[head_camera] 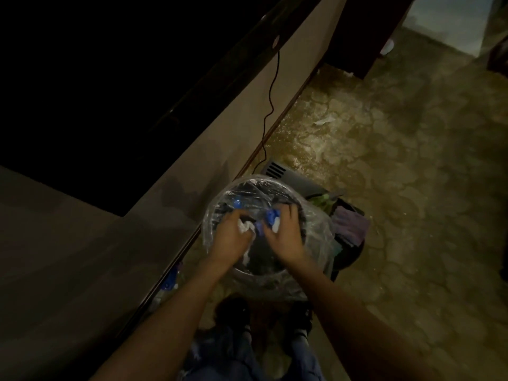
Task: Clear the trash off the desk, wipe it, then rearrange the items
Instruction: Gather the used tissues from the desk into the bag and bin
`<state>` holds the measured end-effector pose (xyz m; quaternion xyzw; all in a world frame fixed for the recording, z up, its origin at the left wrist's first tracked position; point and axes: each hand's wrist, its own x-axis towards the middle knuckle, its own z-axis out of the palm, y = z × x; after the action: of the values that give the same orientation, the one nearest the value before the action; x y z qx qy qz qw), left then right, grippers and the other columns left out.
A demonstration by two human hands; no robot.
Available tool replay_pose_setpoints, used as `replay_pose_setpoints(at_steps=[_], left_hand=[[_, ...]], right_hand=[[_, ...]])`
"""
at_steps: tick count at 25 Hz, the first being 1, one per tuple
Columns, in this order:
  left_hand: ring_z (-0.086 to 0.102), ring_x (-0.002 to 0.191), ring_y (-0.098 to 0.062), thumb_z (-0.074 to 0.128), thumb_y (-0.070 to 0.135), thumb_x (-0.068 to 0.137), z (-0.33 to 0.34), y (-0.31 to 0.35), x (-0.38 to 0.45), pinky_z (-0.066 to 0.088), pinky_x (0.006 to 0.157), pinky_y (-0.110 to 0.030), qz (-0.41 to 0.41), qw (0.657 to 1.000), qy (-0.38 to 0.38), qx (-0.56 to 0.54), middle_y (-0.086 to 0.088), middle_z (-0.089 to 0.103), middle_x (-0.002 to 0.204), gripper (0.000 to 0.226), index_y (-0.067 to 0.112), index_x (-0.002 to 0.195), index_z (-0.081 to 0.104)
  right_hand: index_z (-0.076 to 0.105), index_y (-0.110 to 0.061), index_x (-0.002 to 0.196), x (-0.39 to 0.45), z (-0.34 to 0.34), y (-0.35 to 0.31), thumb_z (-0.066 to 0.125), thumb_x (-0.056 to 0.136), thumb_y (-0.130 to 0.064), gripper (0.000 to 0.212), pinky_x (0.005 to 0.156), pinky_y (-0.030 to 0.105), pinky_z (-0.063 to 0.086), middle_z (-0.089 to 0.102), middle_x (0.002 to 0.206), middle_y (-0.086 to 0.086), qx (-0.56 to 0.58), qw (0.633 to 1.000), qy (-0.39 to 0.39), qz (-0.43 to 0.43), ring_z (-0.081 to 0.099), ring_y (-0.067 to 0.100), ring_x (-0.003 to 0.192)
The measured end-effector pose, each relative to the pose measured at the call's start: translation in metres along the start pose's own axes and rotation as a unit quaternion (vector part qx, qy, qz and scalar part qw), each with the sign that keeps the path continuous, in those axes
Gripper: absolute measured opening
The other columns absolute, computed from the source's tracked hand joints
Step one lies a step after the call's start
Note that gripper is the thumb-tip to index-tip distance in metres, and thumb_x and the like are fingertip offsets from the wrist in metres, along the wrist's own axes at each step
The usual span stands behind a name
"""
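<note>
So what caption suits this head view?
Both hands, left and right, drop crumpled trash into a plastic-lined bin.

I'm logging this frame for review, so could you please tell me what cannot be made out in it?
- Head view: the desk top is lost in darkness; nothing on it shows.
- Trash bin contents: hidden by both hands and liner glare.
- Crumpled white trash in the left hand: too blurred to identify.
- Blue and white item in the right hand: partly covered by fingers.
</note>
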<state>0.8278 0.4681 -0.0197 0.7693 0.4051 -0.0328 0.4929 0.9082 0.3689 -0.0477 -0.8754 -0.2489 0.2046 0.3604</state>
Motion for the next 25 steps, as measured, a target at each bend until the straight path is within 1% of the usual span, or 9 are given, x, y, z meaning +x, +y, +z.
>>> replay_pose_setpoints(at_steps=[4, 8, 12, 14, 16, 18, 21, 23, 25], left_hand=[[0.050, 0.118, -0.019, 0.055, 0.017, 0.091, 0.004, -0.009, 0.012, 0.036, 0.096, -0.026, -0.018, 0.998, 0.014, 0.060, -0.007, 0.051, 0.130, 0.032, 0.014, 0.122, 0.053], [0.046, 0.120, -0.025, 0.048, 0.013, 0.094, 0.016, -0.017, 0.025, 0.033, 0.100, -0.029, -0.005, 0.996, 0.048, 0.077, -0.015, 0.046, 0.132, 0.028, 0.005, 0.121, 0.052], [0.039, 0.123, -0.031, 0.046, 0.016, 0.095, 0.028, -0.026, 0.035, 0.029, 0.103, -0.035, -0.014, 0.990, 0.040, 0.134, -0.019, 0.042, 0.133, 0.031, 0.004, 0.124, 0.047], [0.035, 0.127, -0.032, 0.049, 0.020, 0.094, 0.032, -0.034, 0.037, 0.027, 0.106, -0.037, -0.018, 0.989, 0.011, 0.143, -0.019, 0.038, 0.137, 0.040, 0.009, 0.132, 0.043], [0.037, 0.126, -0.033, 0.053, 0.022, 0.093, 0.034, -0.039, 0.038, 0.029, 0.107, -0.037, -0.008, 0.991, -0.004, 0.137, -0.019, 0.041, 0.136, 0.045, 0.010, 0.135, 0.043], [0.042, 0.123, -0.031, 0.058, 0.023, 0.090, 0.033, -0.038, 0.037, 0.032, 0.106, -0.035, 0.012, 0.991, 0.004, 0.131, -0.019, 0.047, 0.132, 0.046, 0.009, 0.132, 0.049], [0.046, 0.121, -0.027, 0.059, 0.022, 0.090, 0.021, -0.025, 0.030, 0.034, 0.103, -0.031, 0.041, 0.992, 0.035, 0.115, -0.014, 0.052, 0.129, 0.038, 0.008, 0.125, 0.055], [0.052, 0.115, -0.023, 0.057, 0.025, 0.090, 0.008, -0.015, 0.025, 0.040, 0.102, -0.036, 0.070, 0.988, 0.054, 0.125, -0.010, 0.057, 0.122, 0.031, 0.012, 0.119, 0.059], [0.058, 0.103, -0.020, 0.055, 0.026, 0.090, -0.007, -0.005, 0.016, 0.048, 0.092, -0.038, 0.084, 0.986, 0.070, 0.129, -0.007, 0.063, 0.111, 0.024, 0.014, 0.109, 0.063]], right_hand=[[0.042, -0.009, 0.133, 0.013, 0.000, 0.010, 0.066, 0.085, -0.024, 0.055, 0.110, 0.034, 0.032, 0.036, 0.136, 0.008, -0.050, 0.991, -0.117, 0.038, 0.040, 0.021, 0.125], [0.035, -0.013, 0.140, 0.021, 0.006, 0.013, 0.056, 0.092, -0.024, 0.054, 0.110, 0.032, 0.026, 0.034, 0.141, 0.006, -0.139, 0.978, -0.151, 0.030, 0.034, 0.021, 0.130], [0.023, -0.011, 0.147, 0.029, 0.019, 0.027, 0.053, 0.092, -0.038, 0.068, 0.111, 0.040, 0.027, 0.030, 0.149, 0.015, -0.242, 0.924, -0.293, 0.037, 0.032, 0.030, 0.134], [0.019, -0.015, 0.149, 0.030, 0.021, 0.032, 0.051, 0.093, -0.041, 0.069, 0.113, 0.040, 0.023, 0.025, 0.152, 0.015, -0.261, 0.906, -0.333, 0.017, 0.030, 0.030, 0.136], [0.012, -0.013, 0.150, 0.030, 0.016, 0.033, 0.056, 0.090, -0.037, 0.079, 0.115, 0.040, 0.023, 0.020, 0.154, 0.016, -0.222, 0.924, -0.311, 0.024, 0.026, 0.032, 0.138], [0.019, -0.010, 0.147, 0.032, 0.005, 0.028, 0.062, 0.085, -0.033, 0.079, 0.113, 0.041, 0.027, 0.025, 0.151, 0.016, -0.178, 0.943, -0.278, 0.043, 0.029, 0.032, 0.137], [0.039, -0.009, 0.138, 0.031, -0.015, 0.022, 0.061, 0.086, -0.026, 0.059, 0.108, 0.037, 0.035, 0.044, 0.140, 0.015, -0.154, 0.966, -0.207, -0.002, 0.041, 0.030, 0.129], [0.050, -0.004, 0.129, 0.028, -0.033, 0.014, 0.059, 0.087, -0.016, 0.045, 0.099, 0.031, 0.041, 0.053, 0.129, 0.015, -0.121, 0.981, -0.149, -0.032, 0.049, 0.029, 0.120], [0.058, -0.001, 0.118, 0.026, -0.050, 0.005, 0.059, 0.086, -0.010, 0.033, 0.091, 0.029, 0.045, 0.059, 0.117, 0.017, -0.096, 0.987, -0.115, -0.066, 0.055, 0.029, 0.108]])
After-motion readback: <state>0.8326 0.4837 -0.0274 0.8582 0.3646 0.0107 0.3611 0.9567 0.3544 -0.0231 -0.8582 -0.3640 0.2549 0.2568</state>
